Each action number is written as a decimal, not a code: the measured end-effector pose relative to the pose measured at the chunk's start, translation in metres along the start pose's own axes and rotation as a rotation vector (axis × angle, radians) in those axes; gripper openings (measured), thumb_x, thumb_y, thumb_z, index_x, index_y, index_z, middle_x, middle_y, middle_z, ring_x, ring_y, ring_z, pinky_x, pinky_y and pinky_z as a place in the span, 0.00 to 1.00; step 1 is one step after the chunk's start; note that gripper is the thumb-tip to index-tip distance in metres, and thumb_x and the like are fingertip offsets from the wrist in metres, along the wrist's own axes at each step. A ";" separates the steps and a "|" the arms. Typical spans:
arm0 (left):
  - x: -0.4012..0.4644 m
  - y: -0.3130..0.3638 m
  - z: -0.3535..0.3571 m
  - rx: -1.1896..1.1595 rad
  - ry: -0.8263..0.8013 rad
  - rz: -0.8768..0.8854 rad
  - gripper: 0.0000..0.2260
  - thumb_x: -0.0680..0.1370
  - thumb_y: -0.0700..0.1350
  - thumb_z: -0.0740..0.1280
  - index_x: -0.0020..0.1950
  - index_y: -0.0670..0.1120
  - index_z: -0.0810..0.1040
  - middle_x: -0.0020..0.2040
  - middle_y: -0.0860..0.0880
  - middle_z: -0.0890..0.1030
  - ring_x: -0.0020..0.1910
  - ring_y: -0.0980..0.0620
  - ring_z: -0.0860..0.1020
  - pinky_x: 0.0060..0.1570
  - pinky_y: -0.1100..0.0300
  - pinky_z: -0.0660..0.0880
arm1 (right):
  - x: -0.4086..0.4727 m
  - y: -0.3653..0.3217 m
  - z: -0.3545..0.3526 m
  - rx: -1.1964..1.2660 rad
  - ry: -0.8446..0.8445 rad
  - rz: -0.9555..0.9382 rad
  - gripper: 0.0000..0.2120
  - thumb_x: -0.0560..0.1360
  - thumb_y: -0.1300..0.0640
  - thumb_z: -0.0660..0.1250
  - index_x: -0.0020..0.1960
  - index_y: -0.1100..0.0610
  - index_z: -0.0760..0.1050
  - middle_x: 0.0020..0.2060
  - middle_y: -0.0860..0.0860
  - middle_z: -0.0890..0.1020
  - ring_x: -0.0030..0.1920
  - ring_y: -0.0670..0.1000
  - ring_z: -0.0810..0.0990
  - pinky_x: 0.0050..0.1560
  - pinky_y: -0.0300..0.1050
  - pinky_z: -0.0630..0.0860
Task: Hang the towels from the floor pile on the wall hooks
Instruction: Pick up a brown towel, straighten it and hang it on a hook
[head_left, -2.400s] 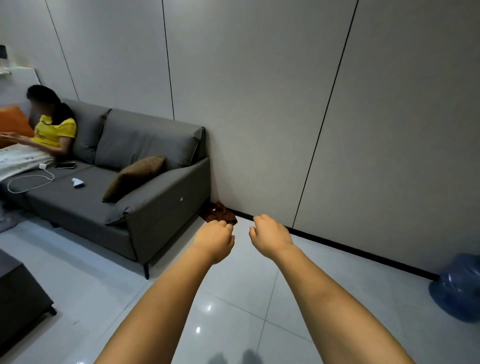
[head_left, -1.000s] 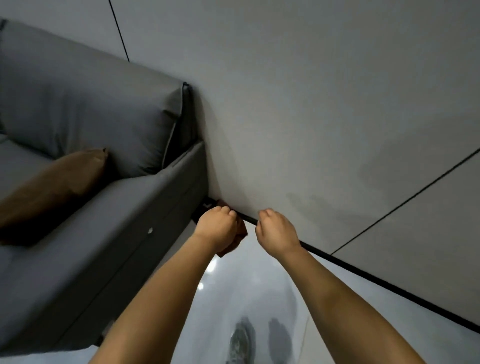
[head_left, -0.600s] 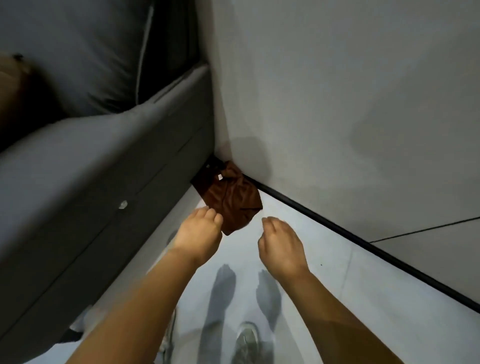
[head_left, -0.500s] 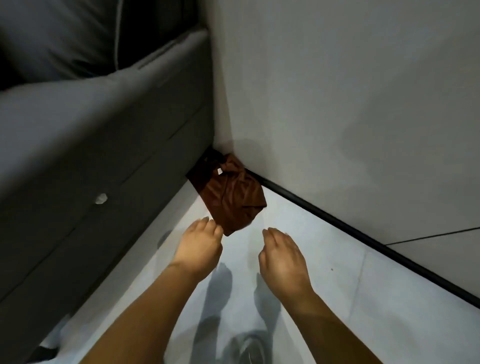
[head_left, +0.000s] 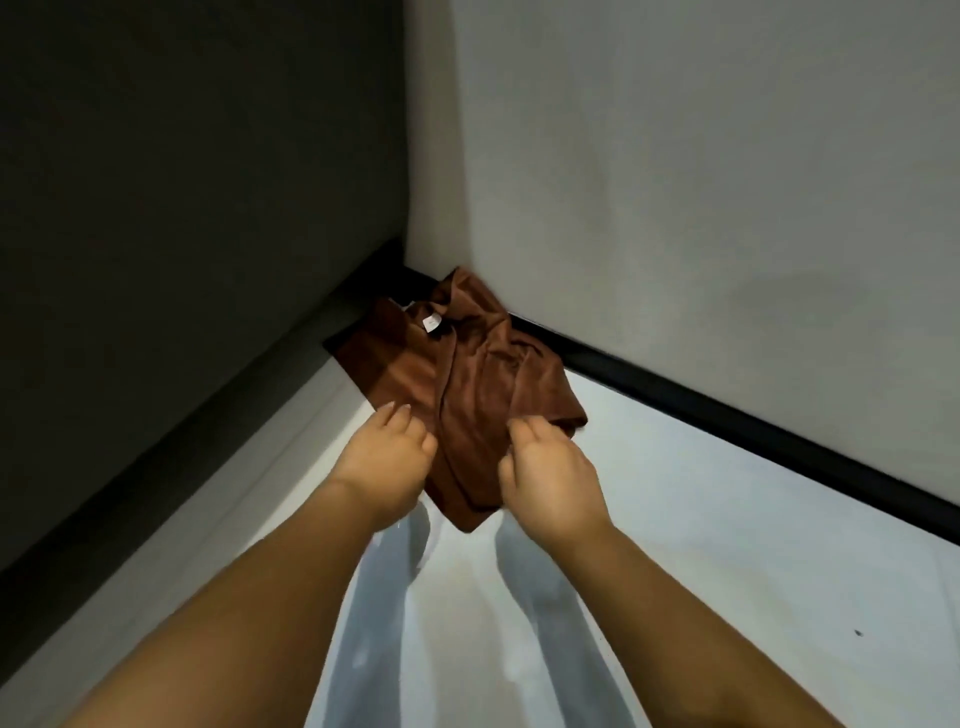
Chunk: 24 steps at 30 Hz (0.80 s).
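Observation:
A crumpled pile of brown towels (head_left: 467, 374) with a small white label lies on the floor in the corner between the sofa and the wall. My left hand (head_left: 384, 462) reaches its fingertips onto the pile's left edge, with the thumb lying against the cloth. My right hand (head_left: 550, 467) lies over the pile's right side, and its curled fingers pinch a fold of the top towel. The fingertips of both hands are partly hidden. No wall hooks are in view.
The dark grey sofa side (head_left: 182, 234) stands close on the left. A pale wall (head_left: 701, 182) with a black skirting board (head_left: 727, 421) runs along the right. Glossy light floor tiles (head_left: 727, 571) lie below my arms.
My view has dropped and closed in on the corner. Both hands have moved forward from just short of the pile onto the towels, and the right hand's fingers have curled on the cloth.

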<state>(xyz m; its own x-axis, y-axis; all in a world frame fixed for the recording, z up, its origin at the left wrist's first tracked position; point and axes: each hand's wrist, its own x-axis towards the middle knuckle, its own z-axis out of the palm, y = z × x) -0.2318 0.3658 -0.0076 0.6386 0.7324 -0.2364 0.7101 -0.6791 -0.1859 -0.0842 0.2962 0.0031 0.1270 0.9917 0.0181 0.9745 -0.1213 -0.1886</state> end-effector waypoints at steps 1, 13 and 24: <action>0.009 -0.008 0.003 0.051 0.018 0.029 0.22 0.81 0.45 0.56 0.74 0.43 0.59 0.74 0.42 0.62 0.74 0.43 0.58 0.73 0.52 0.49 | 0.011 0.002 0.004 -0.001 0.014 0.022 0.14 0.79 0.57 0.56 0.63 0.56 0.70 0.59 0.52 0.74 0.58 0.53 0.73 0.57 0.42 0.68; 0.020 0.006 0.033 -0.068 0.104 0.017 0.20 0.80 0.45 0.56 0.72 0.45 0.64 0.70 0.44 0.67 0.70 0.46 0.63 0.72 0.55 0.52 | -0.012 0.006 0.052 0.042 -0.193 -0.005 0.15 0.80 0.57 0.54 0.65 0.57 0.69 0.61 0.53 0.73 0.59 0.54 0.73 0.58 0.44 0.69; 0.026 -0.006 0.068 -0.024 -0.002 0.040 0.19 0.81 0.47 0.55 0.72 0.46 0.64 0.70 0.46 0.67 0.70 0.47 0.64 0.72 0.57 0.53 | 0.018 -0.017 0.095 0.163 -0.280 0.072 0.11 0.79 0.58 0.56 0.59 0.60 0.70 0.58 0.56 0.73 0.57 0.56 0.73 0.52 0.45 0.70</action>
<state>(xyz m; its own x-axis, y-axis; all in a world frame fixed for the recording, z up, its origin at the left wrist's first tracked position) -0.2399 0.3856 -0.0776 0.6661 0.7045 -0.2452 0.6910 -0.7065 -0.1528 -0.1158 0.3201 -0.0862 0.1166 0.9567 -0.2668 0.9195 -0.2056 -0.3351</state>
